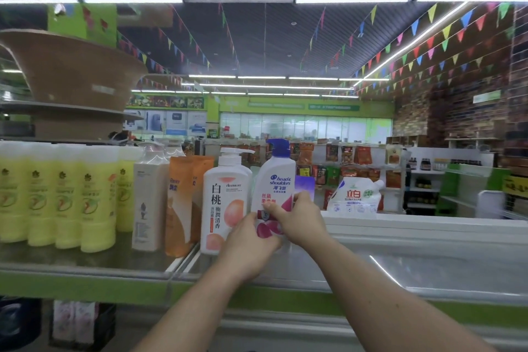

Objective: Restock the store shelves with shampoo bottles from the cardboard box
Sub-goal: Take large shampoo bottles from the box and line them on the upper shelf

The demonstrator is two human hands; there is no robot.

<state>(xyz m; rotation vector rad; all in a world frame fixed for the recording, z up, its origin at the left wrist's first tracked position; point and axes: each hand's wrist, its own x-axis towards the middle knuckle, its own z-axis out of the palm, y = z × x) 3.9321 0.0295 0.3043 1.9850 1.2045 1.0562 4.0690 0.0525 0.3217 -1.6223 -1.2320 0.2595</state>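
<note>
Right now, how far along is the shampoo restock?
Done: yellow bottles and a white peach bottle already stand on the shelf. In hand: left hand and right hand both grip the Head & Shoulders bottle, upright beside the peach bottle. Left: there is room on its right; the cardboard box is out of view, so remaining stock cannot be told.

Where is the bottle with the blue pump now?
Head view, centre: blue-pump bottle at the shelf, gripped by left hand and right hand, between the peach bottle and the white pouch.
</note>
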